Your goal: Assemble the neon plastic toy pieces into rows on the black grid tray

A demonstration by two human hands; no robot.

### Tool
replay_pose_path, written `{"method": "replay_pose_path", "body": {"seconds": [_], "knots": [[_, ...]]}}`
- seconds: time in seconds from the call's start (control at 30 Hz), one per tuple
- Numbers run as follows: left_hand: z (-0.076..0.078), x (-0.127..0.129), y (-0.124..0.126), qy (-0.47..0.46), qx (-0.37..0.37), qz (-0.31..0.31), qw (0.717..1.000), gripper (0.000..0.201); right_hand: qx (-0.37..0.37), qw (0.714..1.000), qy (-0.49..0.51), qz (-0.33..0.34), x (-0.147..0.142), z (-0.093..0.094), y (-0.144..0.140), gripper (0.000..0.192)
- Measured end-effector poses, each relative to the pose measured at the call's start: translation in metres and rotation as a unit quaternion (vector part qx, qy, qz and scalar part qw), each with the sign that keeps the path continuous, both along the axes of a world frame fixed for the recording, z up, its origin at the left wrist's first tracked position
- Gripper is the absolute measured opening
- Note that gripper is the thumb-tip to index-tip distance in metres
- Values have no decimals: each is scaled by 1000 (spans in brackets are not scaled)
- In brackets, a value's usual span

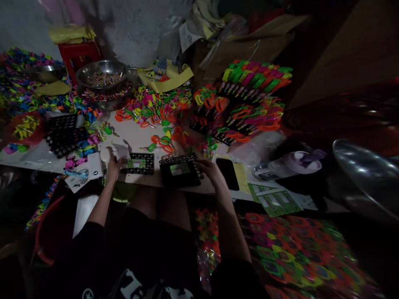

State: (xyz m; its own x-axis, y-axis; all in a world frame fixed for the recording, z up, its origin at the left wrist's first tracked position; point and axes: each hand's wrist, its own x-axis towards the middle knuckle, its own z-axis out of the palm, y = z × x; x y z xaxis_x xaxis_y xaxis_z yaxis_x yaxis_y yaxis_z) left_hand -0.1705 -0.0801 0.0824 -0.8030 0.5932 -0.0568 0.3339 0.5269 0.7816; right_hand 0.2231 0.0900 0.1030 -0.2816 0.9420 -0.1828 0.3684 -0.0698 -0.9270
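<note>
Neon plastic rings (21, 87) in pink, green and orange are heaped along the upper left of the frame, beside a red stool (79, 56); two black grid trays (64, 135) lie at centre left on the pale table (137, 137); a steel bowl (101, 74) of small pieces sits above them, left of centre. Just below the middle, the left hand (112, 166) is curled round a white object (107, 154) at the table's near edge, fingers closed on it; what the object is cannot be told in the dim light. A small black grid frame (139, 163) lies just beside that hand to its right, touching or nearly touching it. Next comes a larger black tray (179, 171); the right hand (209, 169) rests on its right edge, fingers bent over the rim, though whether it grips is unclear. A dark phone (227, 173) lies just right of that hand; stacked carded neon pieces (249, 104) rise at upper centre right; a shiny metal basin (364, 174) fills the right edge.
</note>
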Motion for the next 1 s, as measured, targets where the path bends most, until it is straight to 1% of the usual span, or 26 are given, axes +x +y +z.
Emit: {"method": "replay_pose_path", "body": {"seconds": [0.07,0.13,0.17,0.23,0.3,0.4,0.47,0.5,0.53,0.57,0.63,0.67,0.7,0.73,0.77,0.87,0.93,1.0], "knots": [[14,0,-4,-75,112,0,991,27,-27,997,64,23,-3,17,-2,54],[30,0,-10,-133,215,19,967,30,-50,992,112,28,-18,28,-4,51],[38,0,-13,-149,253,34,955,31,-61,989,127,32,-30,30,-6,51],[51,-2,-21,-163,305,57,937,35,-84,984,151,48,-64,28,-11,51],[59,-4,-28,-165,332,68,926,37,-113,975,174,74,-106,18,-20,52],[64,-5,-38,-158,338,84,924,38,-155,967,176,99,-165,-3,-35,46],[65,-5,-45,-154,330,99,926,39,-164,973,122,105,-191,-15,-44,35],[66,-5,-48,-154,328,106,926,39,-151,980,76,106,-199,-18,-48,28],[67,-4,-51,-156,327,112,925,40,-120,987,23,105,-203,-21,-52,23],[68,-2,-54,-158,327,116,925,40,-70,992,-30,99,-205,-21,-55,18],[71,4,-58,-160,325,116,925,39,65,989,-101,83,-204,-15,-64,16],[73,8,-60,-159,321,112,927,39,130,983,-108,77,-201,-9,-70,17],[75,13,-60,-158,316,105,930,39,178,976,-96,81,-199,-1,-76,20],[77,19,-60,-157,310,96,933,39,203,972,-64,96,-196,8,-82,25],[79,25,-58,-155,304,85,936,39,205,971,-18,123,-193,18,-89,30],[82,42,-48,-155,289,39,944,42,148,958,127,211,-188,45,-105,42],[83,51,-42,-164,283,16,945,43,129,951,168,227,-185,57,-112,43],[85,58,-42,-176,274,12,945,42,140,953,166,212,-181,62,-118,38]]}}
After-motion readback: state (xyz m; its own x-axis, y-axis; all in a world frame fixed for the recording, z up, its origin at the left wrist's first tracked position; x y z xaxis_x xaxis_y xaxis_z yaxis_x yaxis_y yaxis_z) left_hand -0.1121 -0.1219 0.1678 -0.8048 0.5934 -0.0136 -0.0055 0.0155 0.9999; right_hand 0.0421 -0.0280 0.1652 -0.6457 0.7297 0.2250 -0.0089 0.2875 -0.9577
